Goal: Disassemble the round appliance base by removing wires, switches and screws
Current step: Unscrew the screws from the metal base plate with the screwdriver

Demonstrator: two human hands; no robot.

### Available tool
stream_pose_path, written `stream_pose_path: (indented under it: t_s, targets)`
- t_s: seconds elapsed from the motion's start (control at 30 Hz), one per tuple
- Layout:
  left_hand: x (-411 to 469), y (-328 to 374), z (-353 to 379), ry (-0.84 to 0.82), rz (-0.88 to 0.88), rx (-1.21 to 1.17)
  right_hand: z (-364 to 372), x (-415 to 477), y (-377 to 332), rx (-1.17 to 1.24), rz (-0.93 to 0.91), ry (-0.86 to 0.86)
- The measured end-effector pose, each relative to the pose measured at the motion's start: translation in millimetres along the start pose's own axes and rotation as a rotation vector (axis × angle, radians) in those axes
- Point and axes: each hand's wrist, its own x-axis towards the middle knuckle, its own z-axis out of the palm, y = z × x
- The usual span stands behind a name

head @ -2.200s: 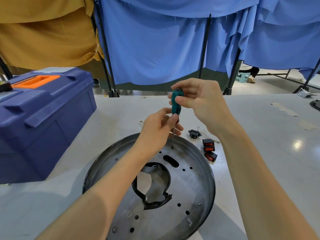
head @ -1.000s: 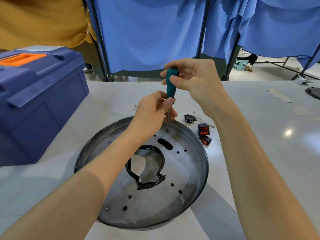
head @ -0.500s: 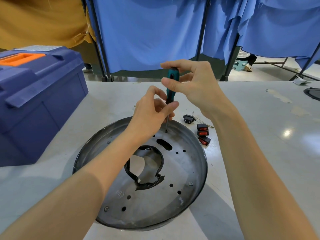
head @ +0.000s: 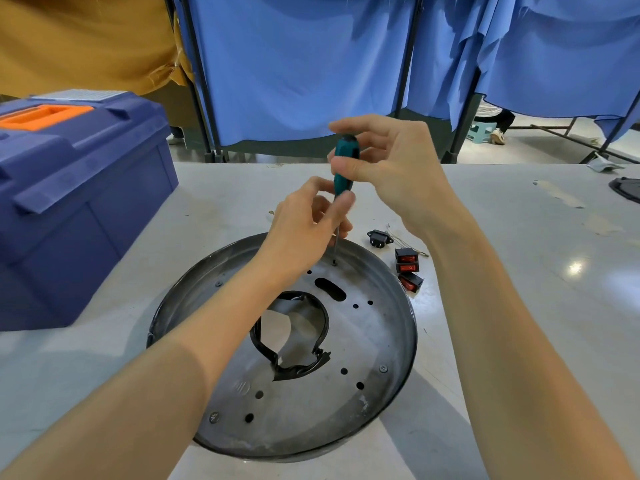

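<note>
blue toolbox (head: 79, 209) left on table (head: 519, 306) | blue curtains (head: 294, 64) behind | ochre cloth (head: 79, 39)

Viewpoint: head-worn camera, above the near edge of the table (head: 571, 306).
Direction: forward and down, with the blue curtains (head: 294, 64) across the far side.
Nearness: close, within arm's reach; the round base (head: 374, 341) fills the lower centre.
Lens: wide-angle.

The round base (head: 381, 334) is formed of dull, scuffed grey metal; the screwdriver handle (head: 344, 157) is moulded in glossy teal plastic. The counter (head: 554, 271) is finished smooth and shiny, and the toolbox (head: 86, 202) is made of blue plastic.
</note>
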Motion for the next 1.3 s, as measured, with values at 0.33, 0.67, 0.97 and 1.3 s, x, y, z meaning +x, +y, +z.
stream_pose_path:
  t_s: [0.33, 0.67, 0.97, 1.3]
  targets:
    - [0.7, -2.4, -0.9, 0.020, -0.029, -0.014, 0.2, -0.6, 0.2, -0.100, -0.011, -0.065]
    - [0.6, -2.0, -2.1, 0.002, -0.040, -0.031, 2.0, 0.8, 0.5, -0.044, 0.007, -0.044]
    - [2.2, -3.5, -1.8, -0.023, -0.034, -0.020, 1.0, 4.1, 3.9, 0.022, 0.035, 0.013]
    - [2.8, -5.3, -2.2, -0.035, -0.015, 0.012, -0.7, 4.0, 3.7, 0.057, 0.038, -0.019]
